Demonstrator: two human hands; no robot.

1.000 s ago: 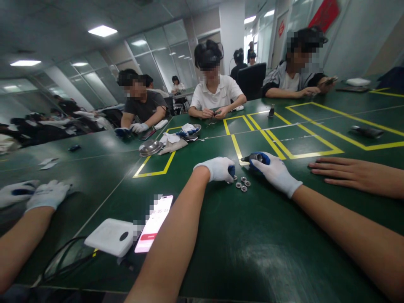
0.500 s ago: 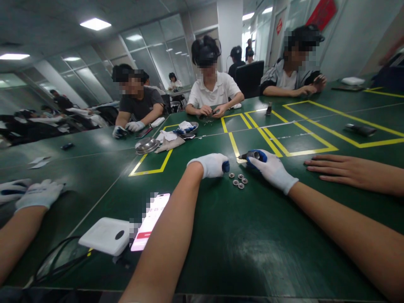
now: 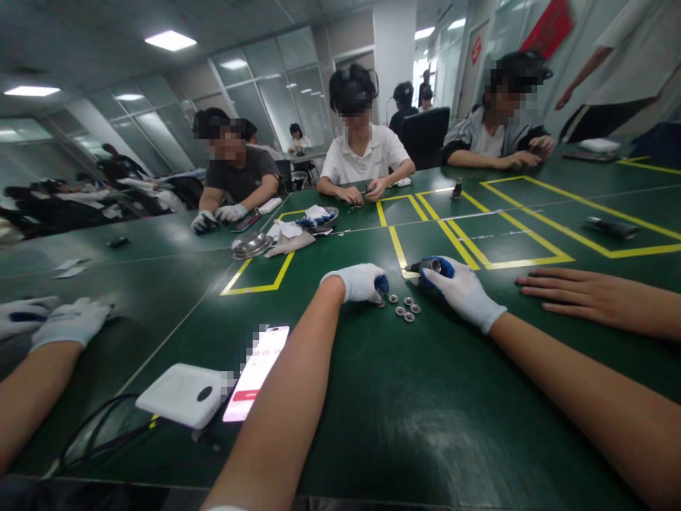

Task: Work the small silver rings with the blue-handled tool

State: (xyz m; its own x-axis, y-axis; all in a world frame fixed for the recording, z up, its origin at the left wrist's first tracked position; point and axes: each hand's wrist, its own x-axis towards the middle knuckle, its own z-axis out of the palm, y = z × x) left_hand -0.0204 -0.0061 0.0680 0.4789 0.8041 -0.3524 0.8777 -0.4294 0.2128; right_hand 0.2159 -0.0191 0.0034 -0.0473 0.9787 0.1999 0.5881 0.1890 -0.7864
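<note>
On the green table (image 3: pixel 425 426), mid-pickup: left hand (image 3: pixel 360 282) is curled, fingertips on the leftmost of the small metal discs (image 3: pixel 403 309), nothing lifted. Right hand (image 3: pixel 462 291) is wrapped around a small electric screwdriver (image 3: pixel 430 266), just beside the discs. Next needs a clean pinch on one disc.

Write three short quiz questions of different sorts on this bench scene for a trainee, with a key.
1. True or false: the right hand grips a small blue-and-black tool.
2. Which is nearest the left hand? A) the steel bowl B) the small metal discs C) the phone
3. Fill in: the white box lies beside the ____.

Key: 1 true; 2 B; 3 phone.
</note>
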